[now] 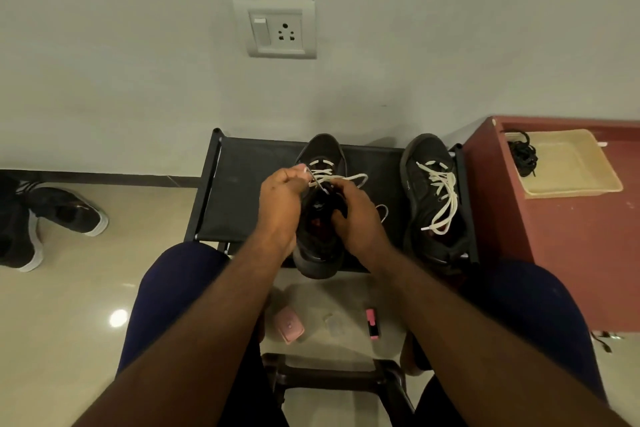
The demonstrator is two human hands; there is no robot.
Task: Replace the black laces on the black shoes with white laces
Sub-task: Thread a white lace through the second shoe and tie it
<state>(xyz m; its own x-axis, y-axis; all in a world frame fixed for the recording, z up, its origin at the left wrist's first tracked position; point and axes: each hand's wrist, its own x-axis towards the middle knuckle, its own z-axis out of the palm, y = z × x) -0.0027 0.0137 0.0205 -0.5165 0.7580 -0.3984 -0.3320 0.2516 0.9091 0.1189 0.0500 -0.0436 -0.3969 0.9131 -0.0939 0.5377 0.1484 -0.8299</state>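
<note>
Black fabric-topped rack (242,191): open fabric exposed left of centre. Worn black shoe (323,149) set mid-rack, heel overhanging near edge, gripped at collar by right hand (360,218); white lace (346,178) pinched by left hand (280,204). Second black shoe (426,184), white-laced, set at rack's right edge. Black laces (524,152) heaped in beige plastic tray (571,184) on red cabinet (554,253).

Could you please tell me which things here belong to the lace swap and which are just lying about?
Job: held shoe, second shoe, white lace pinched by left hand, right hand gripping held shoe, black laces in tray.
Lying about: socket, floor sneakers, pink case, pink stick.
</note>
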